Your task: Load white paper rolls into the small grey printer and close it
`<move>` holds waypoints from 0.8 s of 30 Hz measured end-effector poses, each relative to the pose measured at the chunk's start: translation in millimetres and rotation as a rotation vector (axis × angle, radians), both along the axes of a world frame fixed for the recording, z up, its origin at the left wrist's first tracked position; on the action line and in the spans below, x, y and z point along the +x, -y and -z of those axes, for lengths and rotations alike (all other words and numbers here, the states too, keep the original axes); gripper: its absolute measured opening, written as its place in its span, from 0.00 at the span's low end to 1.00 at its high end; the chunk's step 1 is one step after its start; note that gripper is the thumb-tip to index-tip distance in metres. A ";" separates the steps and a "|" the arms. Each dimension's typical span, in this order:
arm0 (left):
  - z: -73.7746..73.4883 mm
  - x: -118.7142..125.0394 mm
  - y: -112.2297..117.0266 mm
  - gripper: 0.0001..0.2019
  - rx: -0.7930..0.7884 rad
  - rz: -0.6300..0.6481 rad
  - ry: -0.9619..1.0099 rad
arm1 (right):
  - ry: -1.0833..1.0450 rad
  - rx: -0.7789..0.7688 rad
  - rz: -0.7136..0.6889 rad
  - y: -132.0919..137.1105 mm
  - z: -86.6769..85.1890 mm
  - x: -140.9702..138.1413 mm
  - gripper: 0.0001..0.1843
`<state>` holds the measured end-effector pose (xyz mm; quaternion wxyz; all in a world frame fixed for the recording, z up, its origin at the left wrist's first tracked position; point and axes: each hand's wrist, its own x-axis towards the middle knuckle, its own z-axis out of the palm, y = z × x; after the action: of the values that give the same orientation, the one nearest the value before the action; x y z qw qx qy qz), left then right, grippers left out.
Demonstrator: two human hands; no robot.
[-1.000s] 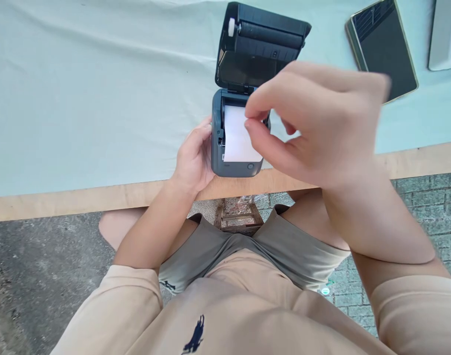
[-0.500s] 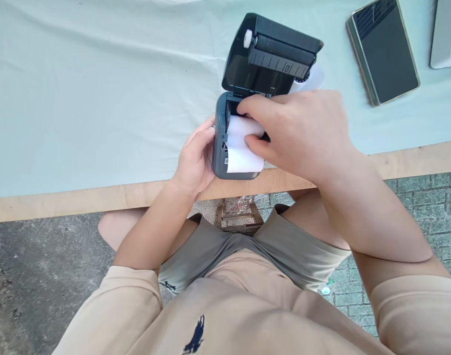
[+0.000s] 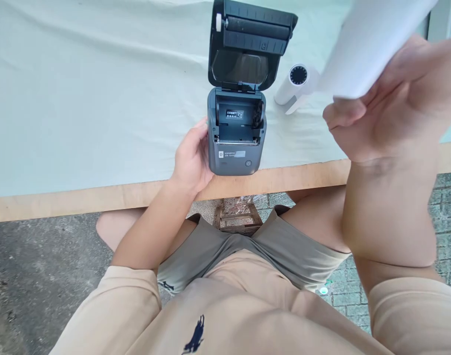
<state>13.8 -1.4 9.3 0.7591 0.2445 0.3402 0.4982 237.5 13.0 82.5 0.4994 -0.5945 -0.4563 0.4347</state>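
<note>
My left hand [image 3: 193, 160] grips the dark grey label printer [image 3: 237, 160] by its left side, above the table's front edge. The printer's black lid [image 3: 249, 47] stands swung up, and the compartment [image 3: 235, 118] below it holds no paper. Up at the right, close to the camera, my right hand [image 3: 392, 103] is closed round a white paper roll [image 3: 373, 49]. The roll is blurred and runs off the top of the view; some of my fingers are hidden behind it.
A small white cylindrical device [image 3: 290, 88] with a dark round end lies right of the printer. A pale cloth [image 3: 99, 98] covers the table, whose bare wooden edge [image 3: 81, 198] faces me. Part of a light-coloured object [image 3: 442, 17] shows at the top right corner.
My right hand has drawn the paper roll out of the printer and carried it up and right, covering the phone. The printer has shifted slightly left in my left hand.
</note>
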 end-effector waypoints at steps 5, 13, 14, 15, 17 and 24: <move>2.5 -1.6 -0.2 0.16 -0.011 0.006 -0.012 | -0.010 -0.185 0.114 -9.6 -0.4 8.7 0.26; 3.6 -2.7 -0.1 0.18 0.022 0.008 -0.001 | 0.260 0.236 0.180 -25.8 40.8 32.0 0.12; 4.0 -2.7 -0.1 0.18 0.022 0.005 -0.011 | 0.385 0.307 0.160 -26.6 44.5 34.7 0.13; 4.5 -2.7 0.0 0.18 0.021 0.000 -0.021 | 0.510 0.356 0.151 -27.0 47.1 36.6 0.12; 5.6 -2.6 0.2 0.18 0.017 -0.013 -0.037 | 0.732 0.380 0.155 -26.9 49.6 38.6 0.11; 8.0 -3.3 0.7 0.17 0.028 -0.013 -0.061 | 0.974 0.116 0.122 -29.6 50.8 40.1 0.23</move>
<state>10.5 -2.1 1.3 0.7416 0.2681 0.3579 0.5001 277.6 42.6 31.6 0.2848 -0.7256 -0.6244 0.0502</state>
